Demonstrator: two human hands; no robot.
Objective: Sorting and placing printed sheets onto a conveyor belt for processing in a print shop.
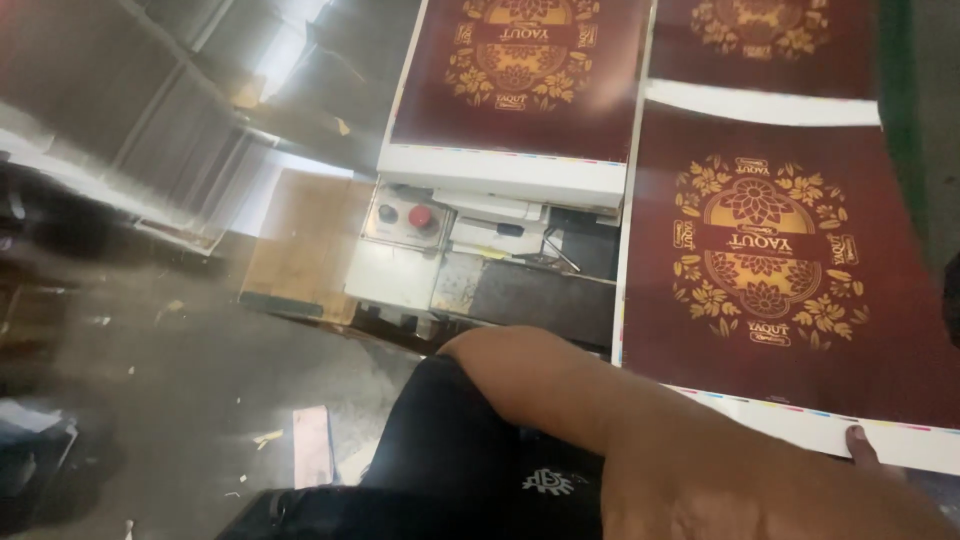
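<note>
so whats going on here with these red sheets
A person stands at a printing machine, holding the near white edge of a large printed sheet, dark red with a gold flower pattern. Only a thumb of one hand shows on that edge; which hand it is cannot be told. A bare forearm crosses the foreground. A similar sheet lies beyond, above a control panel with a red button.
</note>
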